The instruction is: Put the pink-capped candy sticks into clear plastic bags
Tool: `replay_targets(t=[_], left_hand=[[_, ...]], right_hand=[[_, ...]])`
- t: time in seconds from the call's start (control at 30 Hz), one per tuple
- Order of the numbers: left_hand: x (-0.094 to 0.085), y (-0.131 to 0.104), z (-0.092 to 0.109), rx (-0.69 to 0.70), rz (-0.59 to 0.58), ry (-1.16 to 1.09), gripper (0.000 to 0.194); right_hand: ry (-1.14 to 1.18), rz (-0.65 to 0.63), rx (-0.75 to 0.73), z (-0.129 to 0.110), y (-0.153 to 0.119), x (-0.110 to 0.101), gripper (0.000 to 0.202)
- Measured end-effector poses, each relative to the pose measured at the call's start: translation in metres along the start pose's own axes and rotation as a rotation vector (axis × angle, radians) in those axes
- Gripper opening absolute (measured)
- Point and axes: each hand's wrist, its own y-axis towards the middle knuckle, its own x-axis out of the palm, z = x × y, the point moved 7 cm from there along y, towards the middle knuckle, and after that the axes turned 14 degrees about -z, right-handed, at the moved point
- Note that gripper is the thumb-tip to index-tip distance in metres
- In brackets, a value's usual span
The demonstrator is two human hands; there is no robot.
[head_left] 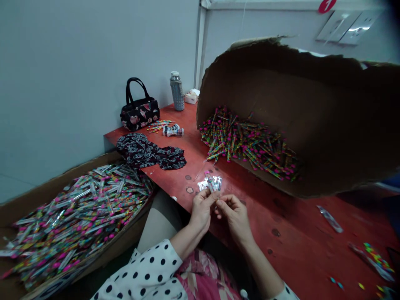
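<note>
My left hand [201, 210] is closed around a small bundle of shiny clear-and-silver plastic packets [215, 182] with a pink tip showing at the top. Close against it, my right hand [235, 216] pinches with thumb and forefinger at the lower end of the bundle. Whatever lies between those fingertips is too small and covered to make out. Both hands are over the near edge of the red table [262, 246]. Beyond them, many colourful pink-tipped sticks [243, 143] are heaped in a cardboard box [281, 91] tipped on its side.
To the left, a low carton [93, 162] holds a heap of wrapped colourful sticks [84, 212]. A patterned cloth [146, 152], handbag [140, 113], flask [177, 91] and tissue pack [191, 96] stand or lie farther back. Plastic sleeves [329, 218] and small coloured pieces [378, 256] lie at right.
</note>
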Motion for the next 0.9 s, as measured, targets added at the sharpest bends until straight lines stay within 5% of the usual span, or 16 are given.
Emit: replay_targets(t=[0.13, 0.23, 0.33, 0.4, 0.5, 0.6, 0.7, 0.9], left_hand=[[-0.010, -0.002, 0.016, 0.018, 0.038, -0.021, 0.031], [-0.039, -0.011, 0.060, 0.194, 0.155, -0.064, 0.030], [-0.085, -0.028, 0.111, 0.486, 0.331, -0.157, 0.044], [-0.109, -0.036, 0.123, 0.501, 0.438, -0.170, 0.047], [-0.119, -0.038, 0.112, 0.379, 0.452, -0.157, 0.038], [-0.107, -0.035, 0.092, 0.290, 0.384, -0.120, 0.034], [-0.094, -0.030, 0.080, 0.216, 0.320, -0.049, 0.032], [-0.101, -0.025, 0.068, 0.122, 0.328, 0.052, 0.035]], right_hand=[[0.024, -0.056, 0.008, 0.001, 0.008, 0.015, 0.024], [-0.048, -0.140, 0.023, -0.002, 0.018, 0.019, 0.025], [-0.353, -0.159, -0.018, -0.015, 0.036, -0.003, 0.022], [-0.769, -0.127, -0.144, -0.033, 0.055, -0.024, 0.021], [-1.351, -0.048, -0.277, -0.055, 0.092, -0.051, 0.023], [-1.498, -0.081, -0.294, -0.065, 0.135, -0.072, 0.030], [-1.619, -0.247, -0.333, -0.065, 0.167, -0.073, 0.028], [-1.707, -0.507, -0.427, -0.066, 0.181, -0.066, 0.028]])
